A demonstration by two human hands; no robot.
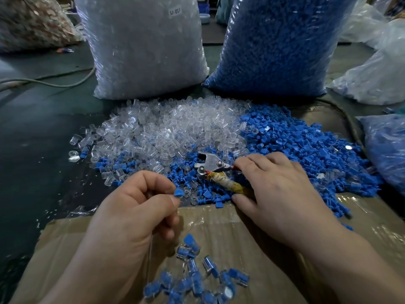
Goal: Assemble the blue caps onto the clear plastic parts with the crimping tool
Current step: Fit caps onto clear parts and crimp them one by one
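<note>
At far left a bag of reddish-brown bits (30,20) is cut off by the frame and too blurred to identify. A grey cable (54,82) runs across the dark worktop (32,150) beside it. Next stands a tall sack of clear pieces (144,47); its white label (174,11) reads "SJ 017". In front of it lies the heap of clear plastic parts (166,128).

The left hand (135,207) pinches one blue cap (178,191) between thumb and forefinger, with the other fingers curled in. Below it, a cluster of assembled pieces (197,279) rests on taped cardboard (219,220), partly cut off at the bottom edge.

At centre the crimping tool (210,164) lies over the mixed parts, its metal head showing. The right hand (278,194) grips its handles, one wrapped in yellowed tape, and hides most of them.

Further right are a sack of blue pieces (278,44) and the loose heap of blue caps (306,145). Pale plastic bags (377,69) are cropped at the right edge, their contents unclear.
</note>
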